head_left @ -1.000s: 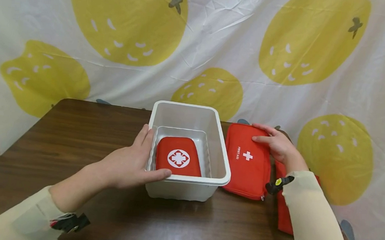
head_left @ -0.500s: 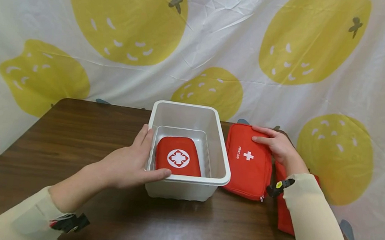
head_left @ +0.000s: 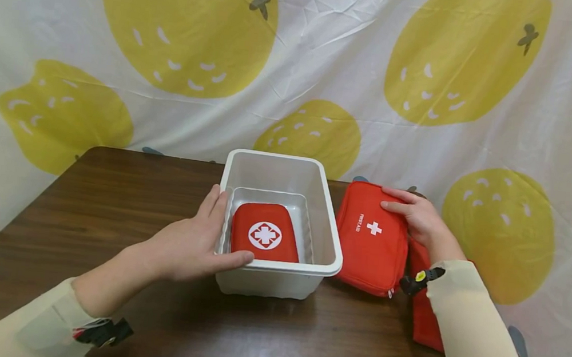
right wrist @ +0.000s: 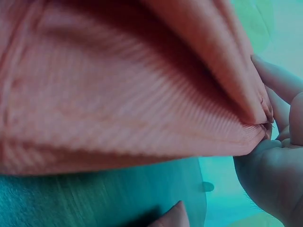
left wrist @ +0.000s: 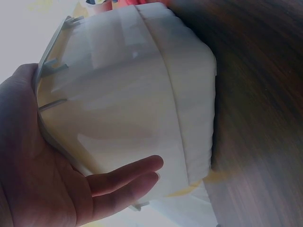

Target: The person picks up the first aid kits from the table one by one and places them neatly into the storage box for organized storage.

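Observation:
A white plastic bin (head_left: 276, 284) stands on the table; inside it lies a red first aid case (head_left: 244, 226) with a white cross emblem. My left hand (head_left: 187, 252) holds the bin's near left corner, thumb over the rim. In the left wrist view, two fingers lie against the outer wall of the bin (left wrist: 123, 99). To the right of the bin, my right hand (head_left: 419, 217) grips the far right edge of a red zippered first aid pouch (head_left: 369, 250). The right wrist view shows the pouch (right wrist: 118, 85) close up, its edge pinched between thumb and fingers.
Another red pouch (head_left: 425, 324) lies at the table's right side, partly hidden under the right arm. Behind the brown table (head_left: 139, 199) hangs a white curtain (head_left: 324, 50) with yellow fruit prints.
The red first aid pouch has shifted slightly right and tilted up a little as my right hand moved right with it. My left hand and the bin have stayed in place.

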Available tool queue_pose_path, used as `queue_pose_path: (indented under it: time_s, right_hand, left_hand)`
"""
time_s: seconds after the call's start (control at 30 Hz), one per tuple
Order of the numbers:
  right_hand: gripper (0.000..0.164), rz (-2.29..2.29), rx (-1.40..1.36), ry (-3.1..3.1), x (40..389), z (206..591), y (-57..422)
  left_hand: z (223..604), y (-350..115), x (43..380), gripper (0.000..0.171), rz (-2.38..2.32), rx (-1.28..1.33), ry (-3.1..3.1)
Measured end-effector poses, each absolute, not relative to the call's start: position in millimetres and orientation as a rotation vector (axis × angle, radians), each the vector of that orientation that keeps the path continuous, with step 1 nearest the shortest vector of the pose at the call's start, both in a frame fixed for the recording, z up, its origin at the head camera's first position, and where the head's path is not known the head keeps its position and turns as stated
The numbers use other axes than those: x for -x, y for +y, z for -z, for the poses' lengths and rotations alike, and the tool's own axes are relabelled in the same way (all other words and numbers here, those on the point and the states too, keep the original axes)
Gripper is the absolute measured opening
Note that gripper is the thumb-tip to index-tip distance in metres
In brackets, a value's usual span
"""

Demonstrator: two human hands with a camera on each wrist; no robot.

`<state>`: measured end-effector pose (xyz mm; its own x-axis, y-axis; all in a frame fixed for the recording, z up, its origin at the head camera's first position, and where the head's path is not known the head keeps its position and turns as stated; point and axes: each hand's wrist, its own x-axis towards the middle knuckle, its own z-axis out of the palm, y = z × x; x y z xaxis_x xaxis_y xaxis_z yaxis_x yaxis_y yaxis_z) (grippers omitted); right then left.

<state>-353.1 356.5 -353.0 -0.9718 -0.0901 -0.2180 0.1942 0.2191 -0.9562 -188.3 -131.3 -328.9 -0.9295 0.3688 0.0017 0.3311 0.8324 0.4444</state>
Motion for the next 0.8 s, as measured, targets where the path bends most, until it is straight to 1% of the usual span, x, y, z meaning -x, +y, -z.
queue_pose_path:
  time_s: [0.37,0.53,0.8]
  right_hand:
    - [0.074,1.825,-0.145,2.269,350,341,366]
    - [0.074,1.85,-0.175,2.243,344,336,370]
    - [0.072,1.936,-0.145,2.223,344,325,377]
  left_hand:
    - [328,-131,187,0.132,-0.686,-0.553,2.921]
    - [328,-131,187,0.132,-0.69,-0.553,2.923]
    - [328,-131,187,0.133,-0.687,-0.542,2.925]
